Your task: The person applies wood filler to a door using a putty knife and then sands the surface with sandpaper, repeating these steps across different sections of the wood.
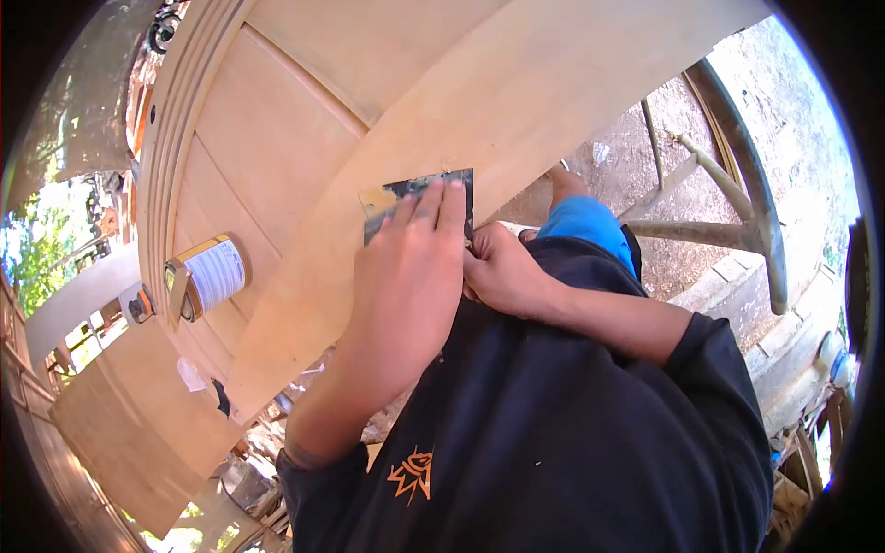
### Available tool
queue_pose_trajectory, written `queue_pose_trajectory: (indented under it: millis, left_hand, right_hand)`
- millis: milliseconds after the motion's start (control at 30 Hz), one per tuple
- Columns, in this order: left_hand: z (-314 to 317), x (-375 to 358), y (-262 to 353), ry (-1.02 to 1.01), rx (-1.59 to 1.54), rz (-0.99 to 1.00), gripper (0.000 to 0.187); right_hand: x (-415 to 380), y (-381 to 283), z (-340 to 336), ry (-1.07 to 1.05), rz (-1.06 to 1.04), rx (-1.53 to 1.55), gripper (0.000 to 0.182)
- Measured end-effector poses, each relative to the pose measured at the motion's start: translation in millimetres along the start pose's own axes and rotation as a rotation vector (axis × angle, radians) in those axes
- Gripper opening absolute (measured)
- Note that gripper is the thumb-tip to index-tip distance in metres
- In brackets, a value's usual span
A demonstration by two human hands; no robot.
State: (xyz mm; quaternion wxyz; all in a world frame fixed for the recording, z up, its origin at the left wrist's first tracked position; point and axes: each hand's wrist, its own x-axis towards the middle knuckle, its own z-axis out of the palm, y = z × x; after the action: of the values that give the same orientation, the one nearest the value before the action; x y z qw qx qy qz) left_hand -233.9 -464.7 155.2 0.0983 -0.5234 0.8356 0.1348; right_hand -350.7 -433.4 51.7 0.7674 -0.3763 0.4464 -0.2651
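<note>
Scraper blade (419, 195): flat dark metal sheet, worn and stained, lying against the pale wooden rail of a door (277, 175). Left hand (410, 276): fingers (450, 207) laid flat and close together over the blade, pressing it to the wood. Right hand (502, 272): fingers curled tight at the blade's lower edge, touching the left hand; whether they grip the blade itself cannot be told. Door: unfinished, panelled, with a moulded edge, filling the upper frame. Tin can (210, 274): white label, lying on a door panel well apart from the hands. Metal-framed chair (737, 212): standing on bare ground, beyond the person's dark shirt.
</note>
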Motion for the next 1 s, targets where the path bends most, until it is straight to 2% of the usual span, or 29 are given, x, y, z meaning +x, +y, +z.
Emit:
queue_pose_trajectory:
  millis: [67,133,233,333,633,733,833,933,1000]
  left_hand:
    - [-4.8,-1.3,2.0,-0.069,-0.026,-0.034,0.047]
    - [-16.5,-6.5,2.9,-0.171,-0.062,-0.078,0.047]
    - [-6.2,-8.8,0.1,-0.061,-0.030,0.001,0.047]
    - [-6.1,-4.7,-3.0,0.015,-0.089,-0.012,0.053]
    - [-13.0,-9.7,-3.2,-0.048,-0.093,0.007,0.053]
    - [-4.5,-3.8,-0.4,0.029,-0.127,-0.013,0.050]
    - [-16.7,-7.9,-0.6,-0.132,-0.091,-0.045,0.042]
    - [-1.7,-2.5,-0.9,0.081,-0.142,-0.005,0.049]
    - [-6.5,-1.4,1.1,0.040,-0.127,-0.031,0.049]
  right_hand:
    - [-1.9,-8.5,-5.6,-0.011,0.076,-0.117,0.044]
    - [-1.3,-5.7,-5.6,-0.026,0.092,-0.101,0.044]
    - [0.7,-4.7,-5.2,-0.026,0.079,-0.070,0.043]
    - [-1.9,-5.6,-4.0,-0.031,0.091,-0.044,0.042]
    - [-1.3,-14.4,-8.7,-0.071,0.075,-0.047,0.037]
    - [-1.7,-17.1,-8.2,-0.068,0.101,-0.048,0.038]
    - [-3.0,-11.9,-6.0,-0.066,0.115,-0.068,0.039]
    - [1.7,-11.0,-9.4,-0.064,0.088,-0.106,0.040]
    - [-0.4,-7.7,-8.1,-0.058,0.091,-0.102,0.040]
